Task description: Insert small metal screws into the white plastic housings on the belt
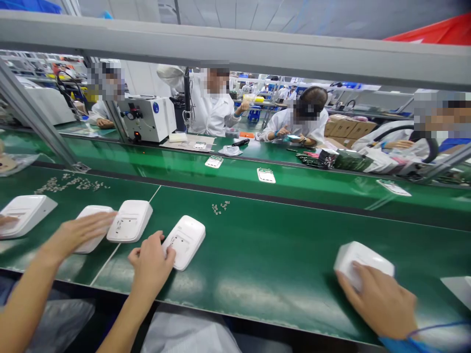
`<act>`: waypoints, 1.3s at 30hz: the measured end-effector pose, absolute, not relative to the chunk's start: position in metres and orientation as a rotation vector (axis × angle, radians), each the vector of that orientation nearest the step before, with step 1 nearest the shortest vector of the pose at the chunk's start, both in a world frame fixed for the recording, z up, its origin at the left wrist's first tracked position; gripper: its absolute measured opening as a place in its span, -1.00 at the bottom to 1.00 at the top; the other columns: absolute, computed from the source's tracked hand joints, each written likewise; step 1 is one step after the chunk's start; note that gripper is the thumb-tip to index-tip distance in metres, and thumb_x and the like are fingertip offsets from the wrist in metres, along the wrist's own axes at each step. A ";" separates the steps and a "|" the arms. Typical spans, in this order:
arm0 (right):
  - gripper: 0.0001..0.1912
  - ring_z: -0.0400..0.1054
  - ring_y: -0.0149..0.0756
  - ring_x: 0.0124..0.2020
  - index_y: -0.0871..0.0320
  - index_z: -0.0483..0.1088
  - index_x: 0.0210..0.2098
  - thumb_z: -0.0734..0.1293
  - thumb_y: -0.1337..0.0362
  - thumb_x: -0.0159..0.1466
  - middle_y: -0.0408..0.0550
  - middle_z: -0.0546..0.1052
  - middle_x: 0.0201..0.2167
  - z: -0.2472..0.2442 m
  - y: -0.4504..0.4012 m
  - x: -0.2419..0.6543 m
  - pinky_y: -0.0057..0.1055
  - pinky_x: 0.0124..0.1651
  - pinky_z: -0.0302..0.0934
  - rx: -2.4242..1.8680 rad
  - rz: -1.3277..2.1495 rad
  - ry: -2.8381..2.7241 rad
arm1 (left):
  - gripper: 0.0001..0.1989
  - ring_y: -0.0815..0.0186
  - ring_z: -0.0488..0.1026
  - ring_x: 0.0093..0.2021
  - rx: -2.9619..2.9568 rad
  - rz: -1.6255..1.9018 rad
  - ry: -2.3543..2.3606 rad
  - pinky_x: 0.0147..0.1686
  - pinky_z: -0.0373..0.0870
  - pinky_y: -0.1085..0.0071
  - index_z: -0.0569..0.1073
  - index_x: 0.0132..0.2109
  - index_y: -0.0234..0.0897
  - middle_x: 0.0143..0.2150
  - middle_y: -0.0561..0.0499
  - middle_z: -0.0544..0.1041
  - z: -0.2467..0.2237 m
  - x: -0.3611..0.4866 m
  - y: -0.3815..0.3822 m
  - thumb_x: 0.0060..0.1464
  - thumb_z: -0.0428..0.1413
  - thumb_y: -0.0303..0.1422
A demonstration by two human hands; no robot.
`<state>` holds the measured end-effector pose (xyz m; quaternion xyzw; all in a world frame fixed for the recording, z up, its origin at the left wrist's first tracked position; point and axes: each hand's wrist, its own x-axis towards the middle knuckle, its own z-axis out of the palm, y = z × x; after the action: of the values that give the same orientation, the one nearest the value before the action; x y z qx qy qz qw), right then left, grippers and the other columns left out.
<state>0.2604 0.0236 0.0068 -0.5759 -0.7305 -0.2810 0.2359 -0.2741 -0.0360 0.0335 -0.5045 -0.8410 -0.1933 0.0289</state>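
Observation:
My left hand (152, 262) is at the near edge of the green conveyor belt (279, 245). Its fingers are curled and its thumb lies on the left side of a white plastic casing (187, 238), which has a recess and small slots on its upper face. Far to the right, my right hand (382, 299), with a blue wrist strap (395, 345), grips another white plastic casing (368, 257) from above. Between these casings and farther back lies a small cluster of tiny metal parts (221, 207). A similar white casing (130, 220) stands left of my left hand.
A co-worker's hand (79, 230) rests on a casing at the left; another hand (5, 221) touches one at the edge. More tiny parts (69, 184) lie behind. Circuit boards (266, 175) sit on the far belt. A metal beam (235, 46) crosses overhead. Several people work opposite.

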 end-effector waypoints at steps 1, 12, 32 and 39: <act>-0.60 0.33 -0.06 -0.28 0.20 0.43 -0.14 0.22 -0.01 0.35 0.13 0.51 -0.28 0.010 0.023 0.234 -0.26 -0.35 -0.05 -1.512 -0.805 -2.105 | -0.62 0.11 0.41 0.04 -1.514 -0.586 -2.604 0.03 0.10 0.09 0.28 0.10 -0.30 0.03 -0.14 0.49 0.035 -0.279 -0.035 0.13 -0.06 -0.36; -0.66 0.36 -0.18 -0.34 0.16 0.42 -0.43 0.16 0.24 0.42 0.03 0.48 -0.42 0.072 0.060 0.027 -0.31 -0.29 0.08 -1.507 -0.283 -2.577 | -0.51 -0.19 0.15 0.15 -1.220 -0.523 -2.589 0.07 0.16 -0.08 0.25 0.19 -0.40 0.20 -0.31 0.25 0.037 -0.329 -0.035 0.17 -0.06 -0.24; -0.72 0.37 -0.29 -0.14 0.22 0.42 -0.03 0.24 0.49 0.30 0.01 0.47 -0.16 0.060 0.182 -0.025 -0.37 -0.02 0.24 -1.264 0.210 -2.642 | -0.64 0.06 0.26 0.04 -2.288 -0.894 -2.037 -0.03 0.17 0.11 0.34 0.06 -0.26 0.02 -0.14 0.41 0.032 -0.183 0.107 0.11 0.10 -0.33; -0.69 0.39 -0.27 -0.23 0.18 0.50 -0.09 0.17 0.42 0.31 0.02 0.45 -0.23 0.094 0.149 0.016 -0.29 -0.13 0.33 -1.047 0.424 -2.434 | -0.82 0.19 0.33 -0.02 -2.527 -1.039 -1.720 -0.03 0.12 0.18 0.40 -0.07 -0.25 -0.08 -0.07 0.47 0.035 -0.181 0.090 0.21 0.01 -0.35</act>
<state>0.0157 0.1488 0.0936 -0.3799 -0.8834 0.1539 0.2270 -0.1808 0.0898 0.0349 -0.7820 -0.5322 -0.3216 -0.0433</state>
